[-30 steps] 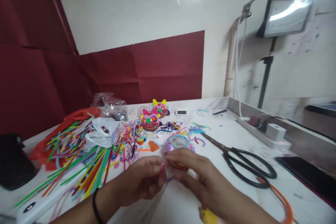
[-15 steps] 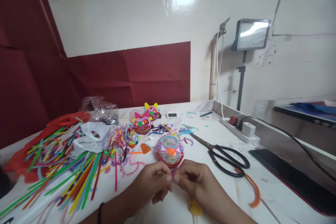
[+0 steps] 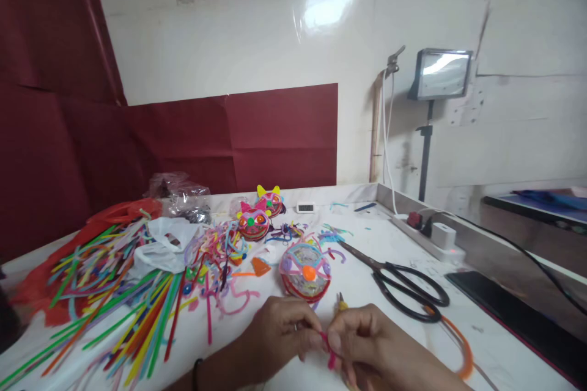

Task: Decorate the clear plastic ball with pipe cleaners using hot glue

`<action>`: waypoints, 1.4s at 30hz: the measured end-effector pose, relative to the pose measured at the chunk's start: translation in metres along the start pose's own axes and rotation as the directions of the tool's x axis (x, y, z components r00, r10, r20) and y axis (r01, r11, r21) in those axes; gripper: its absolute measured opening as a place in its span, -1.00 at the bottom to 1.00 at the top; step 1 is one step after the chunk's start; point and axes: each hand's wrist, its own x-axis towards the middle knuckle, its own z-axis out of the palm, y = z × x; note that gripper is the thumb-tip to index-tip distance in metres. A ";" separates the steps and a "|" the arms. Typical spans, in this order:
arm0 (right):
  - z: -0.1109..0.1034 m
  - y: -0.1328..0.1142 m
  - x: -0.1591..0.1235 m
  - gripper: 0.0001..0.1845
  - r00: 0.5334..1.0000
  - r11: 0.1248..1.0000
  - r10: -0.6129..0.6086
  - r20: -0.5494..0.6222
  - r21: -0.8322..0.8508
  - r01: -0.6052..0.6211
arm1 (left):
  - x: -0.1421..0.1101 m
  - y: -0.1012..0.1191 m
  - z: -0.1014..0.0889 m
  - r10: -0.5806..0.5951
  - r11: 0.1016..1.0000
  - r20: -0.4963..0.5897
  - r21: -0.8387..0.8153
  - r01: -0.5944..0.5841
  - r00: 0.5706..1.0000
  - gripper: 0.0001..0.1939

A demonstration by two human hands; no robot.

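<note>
A short pink pipe cleaner (image 3: 331, 359) is pinched between my two hands near the front of the table. My left hand (image 3: 291, 333) has thumb and forefinger closed at its left end. The fingers of my right hand (image 3: 367, 339) close on the other side of it. Beside the right knuckles a yellow object with a pointed tip (image 3: 342, 302) shows, mostly hidden by that hand. Just beyond my hands rests a round ornament (image 3: 305, 281) with an orange nose, purple eye spots and a red rim, touched by neither hand.
Black-handled scissors (image 3: 394, 284) lie right of the ornament, with a phone (image 3: 513, 330) and power strip (image 3: 440, 250) farther right. Loose pipe cleaners (image 3: 137, 324) spread across the left. Two finished-looking cat faces (image 3: 254, 226) and a small digital display (image 3: 306, 207) stand behind.
Both hands have moved right and slightly down, away from the ornament's lower edge. The pink pipe cleaner now shows between the fingers. The whole view has shifted a little.
</note>
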 end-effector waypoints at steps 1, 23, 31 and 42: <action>-0.001 -0.002 0.000 -0.57 1.000 1.000 0.012 0.006 0.028 -0.012 | 0.002 0.000 0.000 -0.019 0.999 0.004 -0.031 0.019 1.000 -0.80; 0.005 -0.016 0.009 -0.84 0.993 0.991 0.111 -0.043 0.082 -0.107 | 0.007 -0.034 -0.007 0.068 0.998 0.028 0.008 -0.069 0.997 -0.83; 0.012 -0.013 0.003 -0.85 0.979 0.958 0.120 -0.167 -0.238 -0.159 | 0.000 -0.043 -0.003 0.531 0.679 0.086 0.552 -0.484 0.843 -0.75; 0.019 -0.005 -0.003 -0.80 0.965 0.848 0.029 -0.262 -0.504 -0.162 | 0.000 -0.043 0.003 0.848 0.193 0.205 0.739 -0.645 0.488 -0.48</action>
